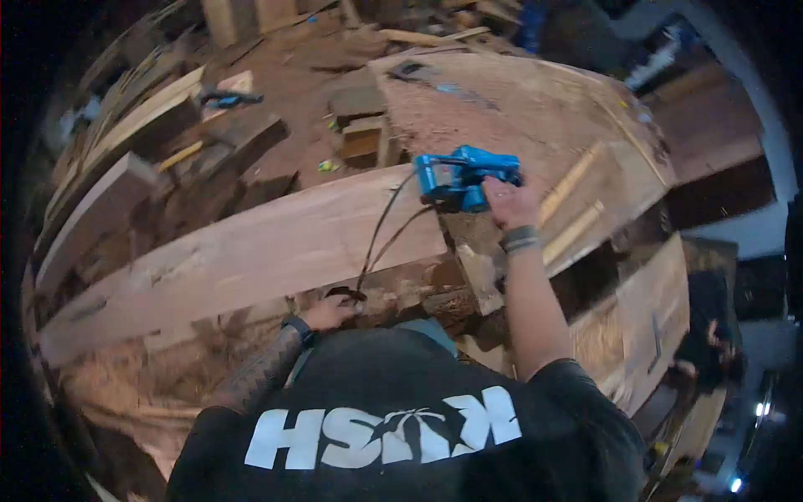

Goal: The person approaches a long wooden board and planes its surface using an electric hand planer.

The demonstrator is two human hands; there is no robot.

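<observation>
Blue power tool (465,171): at right end of pale board (251,238) | right hand (512,202): grasping it, I judge for control | left hand (330,312): at cord (381,219), perhaps managing slack; closure I cannot tell

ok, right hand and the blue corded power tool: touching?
Touching. The head view shows the right hand gripping the blue corded power tool at its right-hand end, no gap visible.
</observation>
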